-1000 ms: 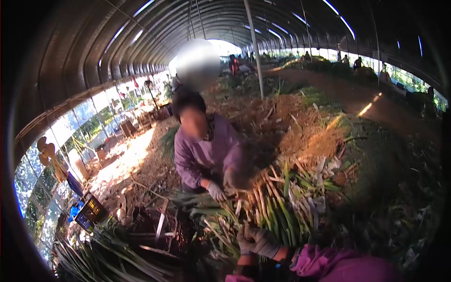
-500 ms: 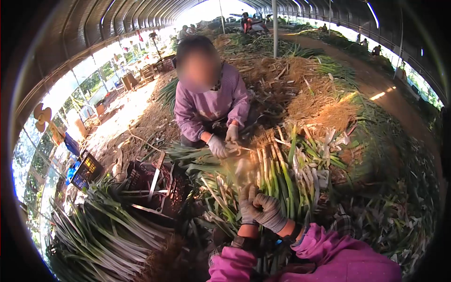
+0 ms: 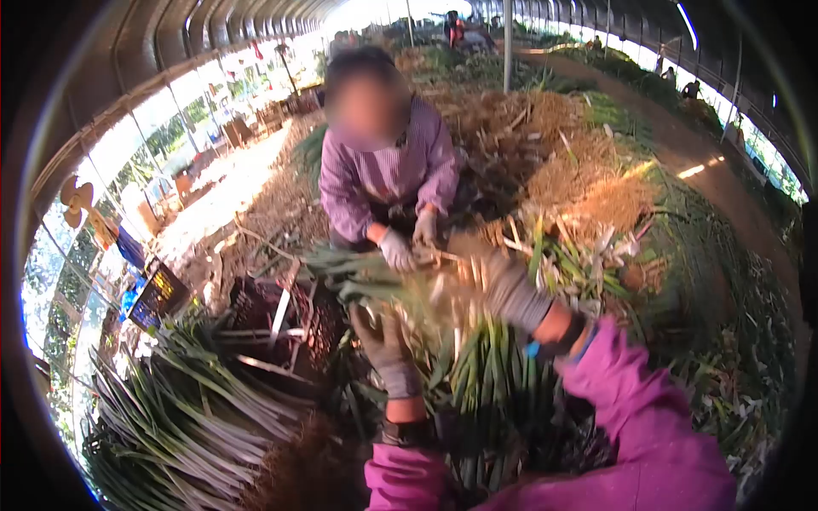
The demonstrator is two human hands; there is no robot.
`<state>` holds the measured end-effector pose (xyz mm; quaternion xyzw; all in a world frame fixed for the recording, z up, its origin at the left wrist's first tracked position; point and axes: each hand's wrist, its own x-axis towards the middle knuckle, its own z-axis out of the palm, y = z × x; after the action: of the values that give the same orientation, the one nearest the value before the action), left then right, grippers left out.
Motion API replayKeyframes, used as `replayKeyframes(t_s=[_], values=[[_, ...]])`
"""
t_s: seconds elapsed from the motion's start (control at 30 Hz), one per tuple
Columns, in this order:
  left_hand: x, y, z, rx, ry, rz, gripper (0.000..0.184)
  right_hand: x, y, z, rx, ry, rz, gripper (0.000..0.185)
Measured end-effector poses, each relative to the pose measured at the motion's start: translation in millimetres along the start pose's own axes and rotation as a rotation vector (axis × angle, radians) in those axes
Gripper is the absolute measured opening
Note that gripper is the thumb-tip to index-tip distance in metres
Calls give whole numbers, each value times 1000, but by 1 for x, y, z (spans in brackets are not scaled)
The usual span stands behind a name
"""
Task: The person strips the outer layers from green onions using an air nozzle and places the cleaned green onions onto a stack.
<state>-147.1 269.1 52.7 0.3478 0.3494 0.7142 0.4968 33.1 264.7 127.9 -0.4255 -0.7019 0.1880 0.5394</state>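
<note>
Both my hands wear greyish work gloves. My left hand (image 3: 386, 351) is raised beside the cut green onions, its fingers apart and nothing visible in them. Farther right, my right hand (image 3: 514, 291) reaches over the pale root ends of a bunch of green onions (image 3: 492, 362); its fingers are smeared by motion, so I cannot tell whether they grip any stalk. The green leaves of that bunch lie toward me, between my forearms. Across from me, a co-worker's gloved hands (image 3: 397, 249) are close to more green onions (image 3: 362, 271).
Many long green onions (image 3: 200, 426) lie in a pile at the lower left. Behind them stands a dark red crate (image 3: 311, 328). A black crate (image 3: 159, 295) is farther left. Dry roots and trimmings (image 3: 588, 183) cover the ground beyond, near a metal pole (image 3: 508, 47).
My hands were together over the bunch and have separated. The left moved to the left and opened; the right moved up and away toward the root ends. The view shifted slightly.
</note>
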Motion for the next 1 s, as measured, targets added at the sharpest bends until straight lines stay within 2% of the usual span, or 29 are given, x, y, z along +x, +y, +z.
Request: replayKeyframes(t_s=[0.03, 0.07, 0.13, 0.17, 0.23, 0.33, 0.37, 0.43, 0.47, 0.5, 0.53, 0.57, 0.6, 0.63, 0.67, 0.7, 0.73, 0.77, 0.8, 0.83, 0.9, 0.97, 1.0], values=[[2, 2, -7, -121, 25, -29, 67, 29, 1, -27, -349, 4, -175, 56], [5, -3, -9, -103, 46, 16, 70, 45, -17, -42, -368, 161, -196, 60], [4, -4, -4, -29, 82, 105, 74, 66, -33, -64, -406, 317, -244, 63], [6, -8, -4, 122, 85, 182, 74, 69, -43, -66, -397, 376, -209, 63], [7, -15, -5, 436, 86, 325, 75, 75, -44, -64, -371, 448, -277, 59], [5, -25, -6, 454, 63, 294, 75, 72, -21, -41, -256, 504, -288, 55], [3, -27, -4, 469, 63, 291, 75, 69, -11, -30, -372, 512, -348, 49], [-1, -25, 3, 537, 53, 299, 76, 51, 43, 2, -420, 388, -208, 46], [-3, -29, 0, 752, 24, 358, 71, 29, 78, 28, -376, 249, -102, 46], [-3, -33, -3, 961, -4, 428, 66, -15, 113, 41, -522, -199, 235, 41], [-4, -30, 0, 1096, -196, 269, 59, -59, 147, 54, -718, -733, 462, 40], [-6, -27, 3, 1224, -391, 112, 52, -111, 163, 70, -827, -1194, 183, 35], [-12, -37, 0, 1315, -560, 41, 46, -199, 224, 81, -207, -905, 96, 34], [-22, -49, 0, 1406, -733, -39, 42, -193, 143, 84, -370, -1163, 215, 35], [-32, -65, 1, 1523, -901, -124, 41, -252, 175, 100, -11, -978, 197, 38], [-44, -73, 3, 1640, -1080, -215, 40, -214, 84, 78, -253, -1299, 506, 41], [-55, -73, 6, 1649, -1189, -163, 38, -273, 126, 95, -154, -1278, 473, 43], [-67, -74, 9, 1653, -1303, -111, 36, -269, 110, 86, -180, -1301, 504, 44], [-76, -92, 8, 1615, -1336, -150, 34, -256, 70, 72, -203, -1330, 542, 44], [-83, -88, 13, 1593, -1371, -94, 36, -254, 46, 63, -221, -1369, 581, 45], [-93, -77, 25, 1614, -1466, -121, 36, -283, 68, 55, -175, -1214, 514, 46], [-99, -78, 27, 1585, -1468, -68, 37, -305, 92, 48, -190, -1076, 456, 49], [-101, -78, 28, 1571, -1473, -39, 37, -283, 74, 27, -342, -1105, 461, 47]])
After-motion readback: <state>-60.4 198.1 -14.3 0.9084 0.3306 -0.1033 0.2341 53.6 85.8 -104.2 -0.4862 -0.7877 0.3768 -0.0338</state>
